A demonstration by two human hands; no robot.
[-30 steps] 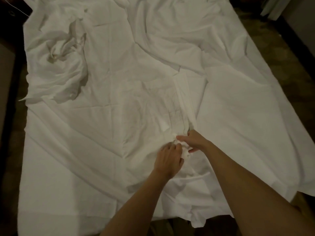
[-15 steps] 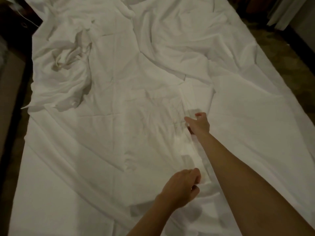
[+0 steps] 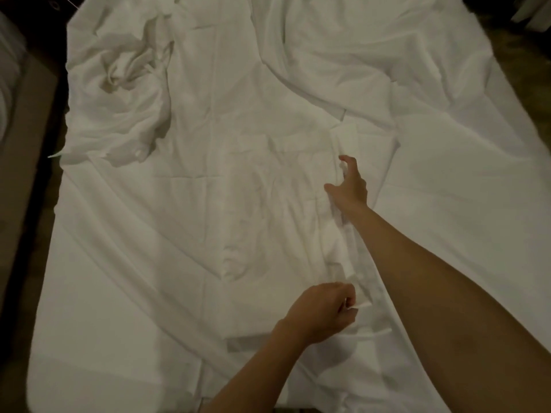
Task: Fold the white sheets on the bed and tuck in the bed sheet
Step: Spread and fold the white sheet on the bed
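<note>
Rumpled white sheet (image 3: 238, 204) on bed, left hand (image 3: 322, 311) and right hand (image 3: 348, 189) pinching creased hem

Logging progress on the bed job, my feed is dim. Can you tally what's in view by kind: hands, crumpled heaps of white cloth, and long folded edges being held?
Hands: 2, left hand and right hand
Crumpled white heap: 1, far left of the bed
Long folded sheet edge: 1, held at both ends
Total: 4
</note>
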